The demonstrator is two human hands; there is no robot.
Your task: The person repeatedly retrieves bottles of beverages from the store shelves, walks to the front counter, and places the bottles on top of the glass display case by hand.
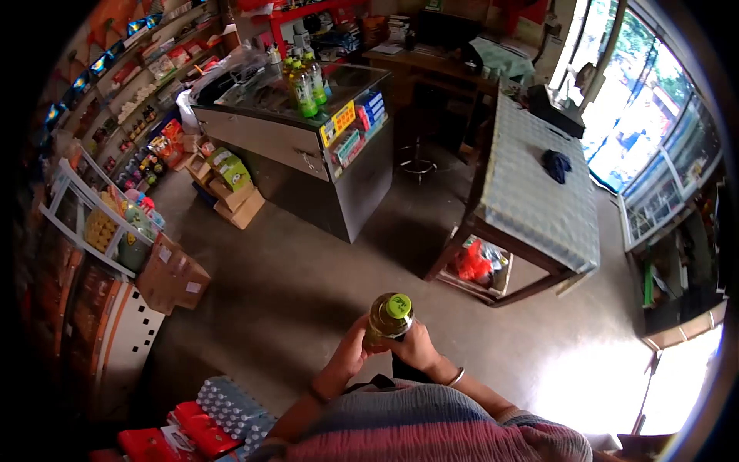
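Close to my body, low in the middle of the head view, a bottle (379, 317) with a bright green cap (399, 306) is held upright, tipped slightly toward me. My left hand (354, 348) wraps its left side. On the other side my right hand (417, 346) grips it, a bangle on that wrist. Both sets of fingers are closed on the bottle, partly hidden behind it. Several similar green-capped bottles (305, 91) stand on the glass-topped counter (262, 88) ahead.
A cloth-covered table (531, 181) to the right carries a dark bundle (556, 165). At left are a cardboard box (171, 277), open cartons (235, 196) and stocked shelves (127, 85). Red packages (204, 429) and packed bottles (229, 404) lie at lower left. A stool (418, 165) stands beyond the counter.
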